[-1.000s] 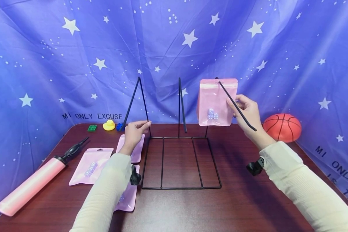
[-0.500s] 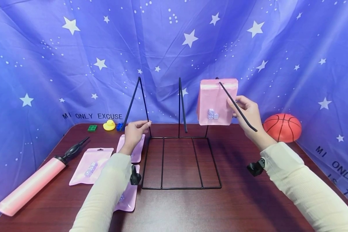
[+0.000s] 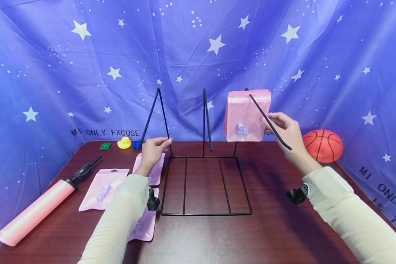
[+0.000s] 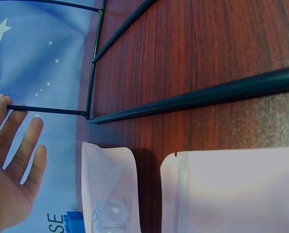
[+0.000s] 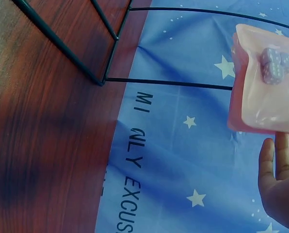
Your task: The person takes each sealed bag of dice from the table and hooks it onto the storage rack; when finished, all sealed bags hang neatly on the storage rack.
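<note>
A black wire rack (image 3: pixel 186 187) with three upright hooks stands mid-table. My left hand (image 3: pixel 151 152) pinches its left upright between thumb and forefinger; the other fingers (image 4: pixel 25 150) spread loose in the left wrist view. Pink zip pouches (image 3: pixel 245 113), one behind another, hang on the right hook (image 3: pixel 270 123), the front one showing pale purple dice (image 5: pixel 273 65). My right hand (image 3: pixel 287 134) is at the pouches' right edge, thumb in front and fingers partly hidden behind, pinching it. The left and middle hooks hold no pouches.
Several pink pouches with dice lie left of the rack, including a flat pouch (image 3: pixel 92 183) and one partly under the left arm. A pink hand pump (image 3: pixel 36 212), rubber duck (image 3: pixel 124 142), green toy brick (image 3: pixel 105 146) and orange basketball (image 3: pixel 325 146) stand around. A starry curtain (image 3: pixel 198 44) hangs behind.
My right hand has shifted slightly right and down along the pouch edge, the thumb now nearer the rim. The hanging pouches have barely moved. My left hand stays on the upright.
</note>
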The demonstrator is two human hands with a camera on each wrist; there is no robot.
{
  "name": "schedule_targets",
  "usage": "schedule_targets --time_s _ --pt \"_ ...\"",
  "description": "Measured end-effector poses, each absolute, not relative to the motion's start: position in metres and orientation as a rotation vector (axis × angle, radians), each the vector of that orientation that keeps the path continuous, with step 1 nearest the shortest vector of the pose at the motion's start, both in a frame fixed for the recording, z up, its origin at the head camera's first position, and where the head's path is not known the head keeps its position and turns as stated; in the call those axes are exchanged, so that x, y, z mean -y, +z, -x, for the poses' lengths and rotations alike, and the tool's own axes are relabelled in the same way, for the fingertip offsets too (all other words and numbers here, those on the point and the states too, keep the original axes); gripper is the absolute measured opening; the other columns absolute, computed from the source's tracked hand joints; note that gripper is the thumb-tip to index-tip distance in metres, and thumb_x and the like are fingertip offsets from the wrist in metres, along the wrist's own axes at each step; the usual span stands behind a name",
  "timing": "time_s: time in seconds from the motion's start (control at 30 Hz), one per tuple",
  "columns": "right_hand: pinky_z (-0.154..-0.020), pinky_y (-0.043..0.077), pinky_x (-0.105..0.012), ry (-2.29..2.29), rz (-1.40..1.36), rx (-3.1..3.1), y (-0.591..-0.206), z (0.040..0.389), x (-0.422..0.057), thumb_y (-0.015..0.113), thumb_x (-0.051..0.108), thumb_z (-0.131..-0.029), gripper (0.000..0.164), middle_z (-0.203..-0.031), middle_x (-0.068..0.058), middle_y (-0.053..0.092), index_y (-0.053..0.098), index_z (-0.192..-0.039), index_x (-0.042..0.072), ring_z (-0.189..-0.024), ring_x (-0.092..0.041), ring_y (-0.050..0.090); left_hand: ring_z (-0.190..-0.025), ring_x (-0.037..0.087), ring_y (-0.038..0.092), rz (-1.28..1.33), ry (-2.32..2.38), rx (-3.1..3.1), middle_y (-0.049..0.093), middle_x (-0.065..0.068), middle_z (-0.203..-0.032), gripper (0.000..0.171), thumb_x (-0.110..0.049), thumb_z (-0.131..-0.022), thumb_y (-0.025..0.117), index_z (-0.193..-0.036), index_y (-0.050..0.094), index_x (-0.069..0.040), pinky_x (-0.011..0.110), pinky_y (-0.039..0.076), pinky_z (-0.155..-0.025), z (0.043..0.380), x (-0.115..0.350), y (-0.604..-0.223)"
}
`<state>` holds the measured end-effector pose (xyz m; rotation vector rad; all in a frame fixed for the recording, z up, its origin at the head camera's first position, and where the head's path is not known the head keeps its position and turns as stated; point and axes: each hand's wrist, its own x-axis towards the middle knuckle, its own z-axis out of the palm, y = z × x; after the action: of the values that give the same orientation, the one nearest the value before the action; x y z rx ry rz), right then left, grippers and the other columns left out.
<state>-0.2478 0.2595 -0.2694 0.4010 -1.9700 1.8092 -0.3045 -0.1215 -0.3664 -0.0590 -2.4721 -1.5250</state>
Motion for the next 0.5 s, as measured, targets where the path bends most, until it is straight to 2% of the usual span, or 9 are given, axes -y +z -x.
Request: schedule_targets --time_s 0.13,0.23,0.5 --pt "-0.073 0.057 -0.020 1.857 -0.487 1.922 -0.274 0.245 -0.265 0.060 -0.006 -0.097 0.024 -0.091 0.004 0.076 0.072 -0.102 0.015 -0.080 -0.007 0.071 -0.098 0.029 0.074 0.085 -1.475 2.493 0.074 0.013 -0.114 0.028 -0.023 -0.098 0.070 -0.121 0.076 -0.006 0.041 0.058 -0.087 0.303 0.123 -0.366" --pt "-0.074 0.057 -0.020 1.878 -0.528 1.916 -0.277 0.242 -0.270 0.055 -0.009 -0.098 0.030 -0.093 0.002 0.076 0.072 -0.104 0.015 -0.083 -0.008 0.071 -0.102 0.030 0.073 0.100 -1.447 2.515 0.073 0.013 -0.116 0.029 -0.022 -0.099 0.070 -0.123 0.074 -0.006 0.042 0.057 -0.088 0.301 0.125 -0.365" --pt "-0.078 0.056 -0.019 1.869 -0.584 1.992 -0.282 0.234 -0.284 0.059 -0.002 -0.100 0.022 -0.099 -0.001 0.074 0.071 -0.111 0.013 -0.093 -0.009 0.070 -0.118 0.032 0.065 0.157 -1.536 2.517 0.069 0.019 -0.124 0.034 -0.020 -0.101 0.066 -0.128 0.069 0.000 0.046 0.052 -0.098 0.301 0.134 -0.363"
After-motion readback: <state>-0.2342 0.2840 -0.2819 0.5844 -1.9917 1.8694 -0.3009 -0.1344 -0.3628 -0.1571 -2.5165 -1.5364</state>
